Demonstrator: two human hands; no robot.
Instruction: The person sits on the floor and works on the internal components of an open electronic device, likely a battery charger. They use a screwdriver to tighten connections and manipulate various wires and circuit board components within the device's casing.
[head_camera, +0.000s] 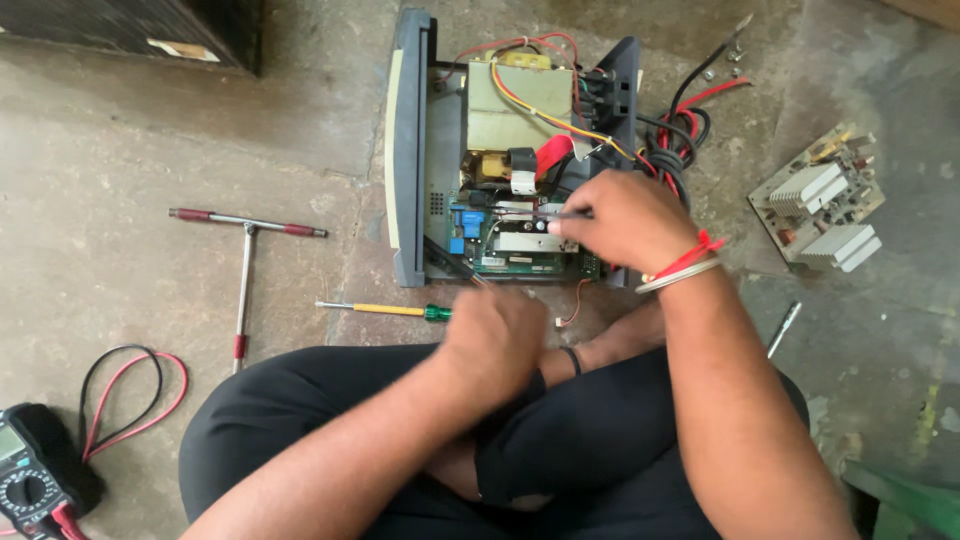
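— Two hands are over the opened device (510, 150) on the floor. How much of each can you make out?

— Only the backs. The right hand (628, 220) is bunched, fingers drawn together and clamped on a thin dark tool (548, 214) that sticks out leftward from the fingertips over the circuit board (520, 245). Its tip blurs into the components, so I can't say what it touches.

— And the left hand (495, 335)?

— Curled, just below the case's near edge. A dark slanted rod runs up and to the left from it, but the palm faces away; whether the fingers grip anything, I cannot tell.

— What lies around them?

— Left of the left hand, a screwdriver (385, 310) with yellow shaft and green handle, its end almost at the knuckles. Further left, a T-handled wrench (245, 270). Right of the right hand, a tangle of red and black wires (680, 135), then a loose board with white heat sinks (820, 205). A multimeter (30, 475) is cut off at the bottom-left corner.
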